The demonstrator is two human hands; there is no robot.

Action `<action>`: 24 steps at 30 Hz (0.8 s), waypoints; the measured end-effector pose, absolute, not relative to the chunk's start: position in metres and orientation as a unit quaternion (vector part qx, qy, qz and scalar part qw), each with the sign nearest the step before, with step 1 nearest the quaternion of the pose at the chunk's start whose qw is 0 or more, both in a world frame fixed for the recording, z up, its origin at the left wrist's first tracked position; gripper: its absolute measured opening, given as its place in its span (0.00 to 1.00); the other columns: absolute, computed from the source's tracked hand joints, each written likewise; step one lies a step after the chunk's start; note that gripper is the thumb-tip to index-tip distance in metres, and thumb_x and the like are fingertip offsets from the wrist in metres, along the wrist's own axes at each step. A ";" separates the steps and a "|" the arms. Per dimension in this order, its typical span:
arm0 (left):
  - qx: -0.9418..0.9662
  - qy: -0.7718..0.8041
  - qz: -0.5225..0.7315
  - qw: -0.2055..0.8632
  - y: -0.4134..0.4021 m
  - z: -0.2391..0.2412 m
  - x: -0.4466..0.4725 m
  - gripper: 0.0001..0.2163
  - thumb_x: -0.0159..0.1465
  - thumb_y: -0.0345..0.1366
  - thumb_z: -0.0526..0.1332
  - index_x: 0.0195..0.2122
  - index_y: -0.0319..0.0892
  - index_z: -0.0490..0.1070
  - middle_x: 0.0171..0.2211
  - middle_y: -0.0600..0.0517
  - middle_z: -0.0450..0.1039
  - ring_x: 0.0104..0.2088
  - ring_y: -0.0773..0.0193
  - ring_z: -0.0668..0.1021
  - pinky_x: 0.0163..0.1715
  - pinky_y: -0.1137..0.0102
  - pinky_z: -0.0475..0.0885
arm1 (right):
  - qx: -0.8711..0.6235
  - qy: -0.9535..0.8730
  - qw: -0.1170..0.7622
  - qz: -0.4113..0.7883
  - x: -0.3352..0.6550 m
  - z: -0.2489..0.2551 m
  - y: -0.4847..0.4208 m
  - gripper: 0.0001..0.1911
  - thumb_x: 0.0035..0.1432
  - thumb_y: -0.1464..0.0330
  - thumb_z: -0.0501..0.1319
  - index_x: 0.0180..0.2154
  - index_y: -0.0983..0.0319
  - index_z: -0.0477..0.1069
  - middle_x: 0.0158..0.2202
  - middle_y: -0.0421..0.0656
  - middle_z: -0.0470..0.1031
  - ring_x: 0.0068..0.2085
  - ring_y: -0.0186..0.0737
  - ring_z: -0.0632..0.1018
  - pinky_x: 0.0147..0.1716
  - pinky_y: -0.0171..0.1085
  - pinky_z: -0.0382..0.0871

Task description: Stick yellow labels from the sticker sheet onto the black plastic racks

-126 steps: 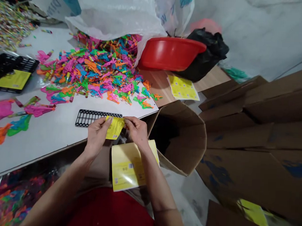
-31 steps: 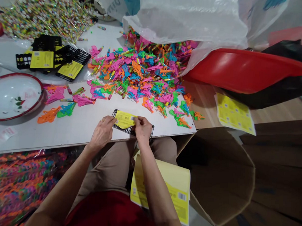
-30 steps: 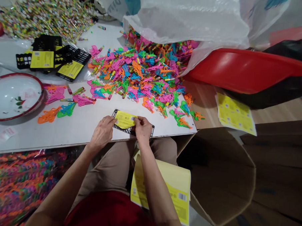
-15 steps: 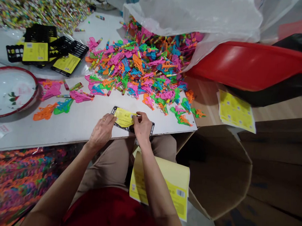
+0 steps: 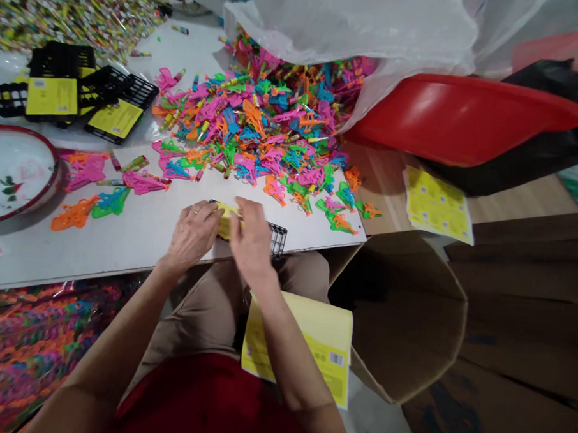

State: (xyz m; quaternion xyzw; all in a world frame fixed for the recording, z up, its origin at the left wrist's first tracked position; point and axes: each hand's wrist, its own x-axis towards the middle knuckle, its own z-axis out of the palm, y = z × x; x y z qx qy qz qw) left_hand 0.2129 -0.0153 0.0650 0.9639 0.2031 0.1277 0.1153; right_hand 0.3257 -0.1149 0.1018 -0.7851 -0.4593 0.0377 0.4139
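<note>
At the table's front edge lies a small black plastic grid basket (image 5: 278, 239), with a yellow sticker (image 5: 226, 219) on its left part. My left hand (image 5: 190, 232) grips the basket's left end, fingers curled over the edge of the sticker. Slightly blurred, my right hand (image 5: 252, 242) is over the sticker's right side with its fingers stretched out, covering part of it. On my lap, under the right forearm, rests a sheet of yellow stickers (image 5: 331, 346) with pale backing. Just beyond the hands spreads a heap of colourful plastic toy guns (image 5: 254, 125).
Black baskets with yellow stickers (image 5: 52, 96) are piled at the left, behind a red-rimmed enamel basin (image 5: 51, 187). A red plastic tub (image 5: 456, 121) and more sticker sheets (image 5: 440, 204) are at the right. An open cardboard box (image 5: 409, 324) stands below them.
My right hand has moved left across the sticker; its fingertips, earlier pinching the sticker's right end, are now stretched out. The left hand stays at the basket's left end. The view has shifted slightly.
</note>
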 end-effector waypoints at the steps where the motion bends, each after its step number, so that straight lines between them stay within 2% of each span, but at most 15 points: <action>1: 0.968 0.188 0.126 0.113 -0.013 0.060 0.215 0.18 0.67 0.32 0.49 0.57 0.38 0.67 0.56 0.39 0.68 0.59 0.48 0.65 0.57 0.51 0.61 | -0.768 -0.480 0.420 0.057 0.316 0.102 -0.105 0.17 0.68 0.66 0.48 0.54 0.63 0.65 0.49 0.50 0.71 0.53 0.42 0.72 0.54 0.41 0.67; 4: 0.979 0.147 0.080 0.116 -0.005 0.042 0.218 0.24 0.66 0.32 0.49 0.64 0.40 0.58 0.62 0.38 0.62 0.65 0.46 0.58 0.62 0.43 0.47 | -0.780 -0.475 0.393 0.111 0.297 0.088 -0.077 0.23 0.68 0.63 0.49 0.60 0.68 0.59 0.59 0.55 0.64 0.62 0.45 0.63 0.61 0.44 0.59; 6: 0.981 0.151 0.047 0.111 -0.002 0.035 0.218 0.27 0.65 0.32 0.49 0.66 0.39 0.53 0.65 0.38 0.56 0.67 0.45 0.54 0.62 0.42 0.43 | -0.806 -0.463 0.346 0.127 0.296 0.072 -0.069 0.26 0.67 0.62 0.50 0.62 0.69 0.57 0.64 0.57 0.57 0.66 0.47 0.58 0.64 0.48 0.54; 9: 0.982 0.166 0.015 0.094 -0.004 0.036 0.217 0.28 0.65 0.32 0.48 0.68 0.39 0.50 0.67 0.39 0.50 0.68 0.47 0.50 0.63 0.42 0.42 | -0.817 -0.489 0.280 0.121 0.304 0.055 -0.078 0.30 0.68 0.60 0.50 0.65 0.71 0.52 0.67 0.57 0.51 0.68 0.47 0.52 0.66 0.48 0.47; 13: 0.978 0.187 0.001 0.089 -0.010 0.046 0.219 0.25 0.69 0.36 0.43 0.67 0.39 0.50 0.68 0.42 0.49 0.68 0.50 0.51 0.63 0.42 0.44 | -0.815 -0.541 0.177 0.106 0.320 0.051 -0.113 0.35 0.67 0.55 0.50 0.66 0.70 0.50 0.68 0.57 0.51 0.68 0.50 0.51 0.66 0.53 0.42; 18: 0.982 0.163 0.003 0.094 -0.009 0.053 0.215 0.29 0.68 0.48 0.49 0.67 0.38 0.51 0.68 0.39 0.49 0.68 0.47 0.52 0.63 0.42 0.45 | -0.811 -0.575 0.080 0.077 0.344 0.057 -0.156 0.36 0.65 0.52 0.51 0.66 0.66 0.52 0.68 0.55 0.51 0.68 0.54 0.52 0.64 0.57 0.42; 22: 0.985 0.144 0.006 0.098 -0.008 0.053 0.210 0.31 0.66 0.49 0.55 0.66 0.38 0.54 0.66 0.37 0.53 0.66 0.43 0.55 0.62 0.40 0.44 | -0.809 -0.575 0.077 0.096 0.350 0.064 -0.164 0.35 0.65 0.51 0.53 0.65 0.64 0.53 0.67 0.55 0.53 0.67 0.56 0.54 0.63 0.59 0.47; 24: 0.986 0.134 0.004 0.101 -0.009 0.053 0.208 0.30 0.67 0.48 0.54 0.66 0.37 0.54 0.66 0.37 0.53 0.66 0.43 0.55 0.62 0.40 0.44 | -0.808 -0.573 0.095 0.101 0.347 0.066 -0.159 0.36 0.64 0.50 0.54 0.65 0.64 0.54 0.67 0.56 0.53 0.67 0.58 0.55 0.62 0.61 0.48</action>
